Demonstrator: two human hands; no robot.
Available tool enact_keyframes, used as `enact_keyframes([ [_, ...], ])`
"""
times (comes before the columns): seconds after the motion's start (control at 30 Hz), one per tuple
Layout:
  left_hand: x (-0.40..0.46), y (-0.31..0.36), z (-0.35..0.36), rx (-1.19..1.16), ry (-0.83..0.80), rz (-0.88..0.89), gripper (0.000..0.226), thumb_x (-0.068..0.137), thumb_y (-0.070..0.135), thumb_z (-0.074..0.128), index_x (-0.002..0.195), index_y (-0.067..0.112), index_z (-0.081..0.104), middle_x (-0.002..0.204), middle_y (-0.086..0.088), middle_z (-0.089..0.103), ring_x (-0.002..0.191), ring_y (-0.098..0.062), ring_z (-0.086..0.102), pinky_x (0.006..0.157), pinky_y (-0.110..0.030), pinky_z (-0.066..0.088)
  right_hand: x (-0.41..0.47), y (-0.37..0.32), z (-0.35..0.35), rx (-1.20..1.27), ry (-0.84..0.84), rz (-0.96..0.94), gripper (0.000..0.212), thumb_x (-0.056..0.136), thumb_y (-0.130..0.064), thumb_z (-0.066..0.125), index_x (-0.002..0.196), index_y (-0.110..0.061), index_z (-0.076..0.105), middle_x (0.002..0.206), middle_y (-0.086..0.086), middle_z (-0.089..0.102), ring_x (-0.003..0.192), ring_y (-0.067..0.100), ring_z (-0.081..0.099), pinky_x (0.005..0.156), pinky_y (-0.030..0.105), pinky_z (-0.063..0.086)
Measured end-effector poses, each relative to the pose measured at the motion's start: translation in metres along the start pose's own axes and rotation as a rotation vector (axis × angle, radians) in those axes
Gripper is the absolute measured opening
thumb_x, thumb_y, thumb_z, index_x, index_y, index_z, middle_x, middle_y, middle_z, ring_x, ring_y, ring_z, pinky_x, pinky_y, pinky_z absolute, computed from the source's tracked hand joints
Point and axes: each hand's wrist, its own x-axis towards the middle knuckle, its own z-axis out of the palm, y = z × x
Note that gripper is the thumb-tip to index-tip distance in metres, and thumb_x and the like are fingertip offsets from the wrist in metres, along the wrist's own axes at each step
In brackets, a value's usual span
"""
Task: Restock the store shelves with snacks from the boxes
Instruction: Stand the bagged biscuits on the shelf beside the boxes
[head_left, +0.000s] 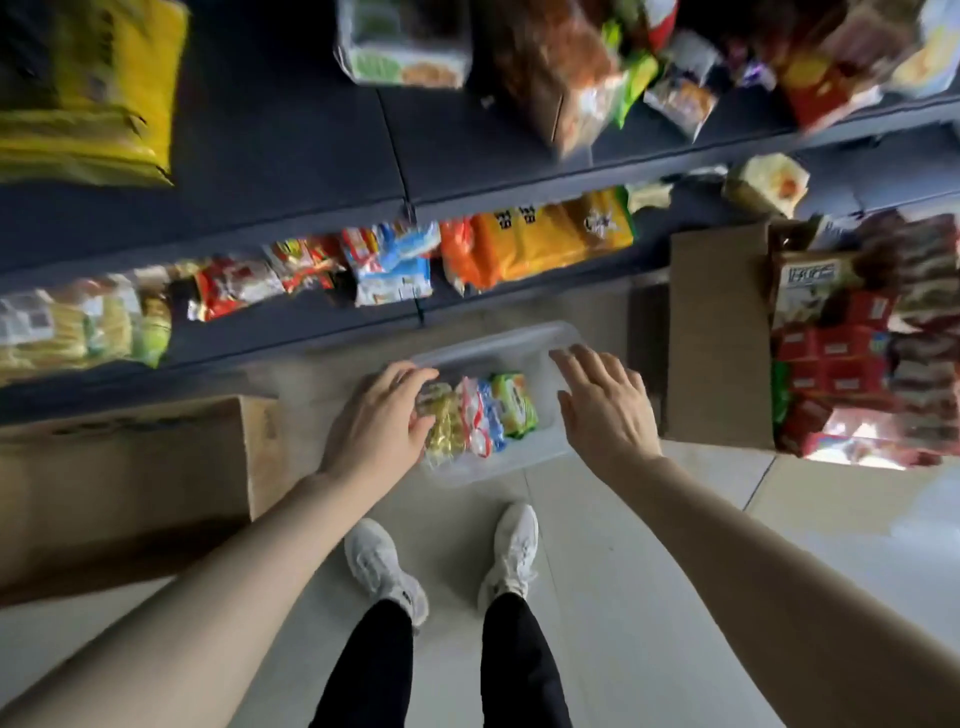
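Both hands are down over the clear plastic bin (524, 340) on the floor (597, 571), just ahead of the white shoes (514, 545).

Left hand (376, 421): fingers curled onto the near-left end of the snack packets (480, 413) in the bin. Looks like it's touching or starting to grip the yellowish packet (444, 426). Can't tell if it's actually pinched; blur hides the fingertips.

Right hand (602, 402): fingers spread and relaxed, holding nothing, at the bin's right edge, just right of the green packet (514, 402).

Key relation: the packets sit in a short row between the two hands, row running left to right, each packet's long axis pointing away from the person. Left hand is on the row; right hand is beside it, apart. So the left hand is nearer for the pick. My guess is the right will either steady the bin or take the green end.

Farther out:
- closed cardboard box (130, 483) left of the left hand
- open cardboard box (722, 338) of red packs (831, 358), right of the right hand
- lower shelf (291, 325) beyond the bin, stocked with mixed packets, orange bags (535, 241) at its right end
- upper shelf (291, 130) beyond that has a wide bare stretch ahead of the left hand. Probable drop spot, judgement only.
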Motion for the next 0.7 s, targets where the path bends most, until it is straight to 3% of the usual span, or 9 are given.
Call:
enact_keyframes([
  [0.17, 0.003, -0.048, 0.113, -0.018, -0.109, -0.16, 0.049, 0.086, 0.017, 0.069, 0.133, 0.019, 0.056, 0.133, -0.002, 0.056, 0.119, -0.027, 0.055, 0.095, -0.039, 0.047, -0.001, 0.034, 0.111, 0.003, -0.2, 0.034, 0.063, 0.091, -0.01, 0.069, 0.146, -0.024, 0.042, 0.15, 0.0, 0.045, 0.136, 0.028, 0.043, 0.109, 0.044, 0.039],
  [0.33, 0.019, -0.094, 0.192, -0.021, -0.191, -0.25, 0.054, 0.089, 0.017, 0.068, 0.139, 0.017, 0.05, 0.134, -0.003, 0.056, 0.119, -0.027, 0.055, 0.097, -0.037, 0.043, 0.018, 0.052, 0.212, 0.039, -0.331, 0.066, 0.069, 0.09, -0.007, 0.069, 0.149, -0.025, 0.039, 0.153, -0.001, 0.042, 0.137, 0.027, 0.039, 0.109, 0.042, 0.037],
  [0.63, 0.071, -0.137, 0.28, 0.039, -0.183, -0.159, 0.069, 0.088, 0.03, 0.071, 0.147, 0.014, 0.039, 0.144, -0.003, 0.047, 0.13, -0.025, 0.046, 0.104, -0.037, 0.045, 0.089, 0.067, 0.33, 0.03, -0.442, 0.054, 0.078, 0.088, 0.005, 0.064, 0.153, -0.025, 0.033, 0.162, 0.002, 0.029, 0.144, 0.029, 0.032, 0.112, 0.043, 0.033],
  [0.7, 0.083, -0.141, 0.294, 0.049, -0.154, -0.139, 0.072, 0.086, 0.037, 0.071, 0.146, 0.014, 0.038, 0.144, -0.004, 0.048, 0.131, -0.024, 0.047, 0.103, -0.039, 0.048, 0.108, 0.072, 0.347, -0.004, -0.485, 0.019, 0.08, 0.088, -0.003, 0.069, 0.154, -0.025, 0.031, 0.164, 0.003, 0.024, 0.146, 0.03, 0.029, 0.114, 0.043, 0.031],
])
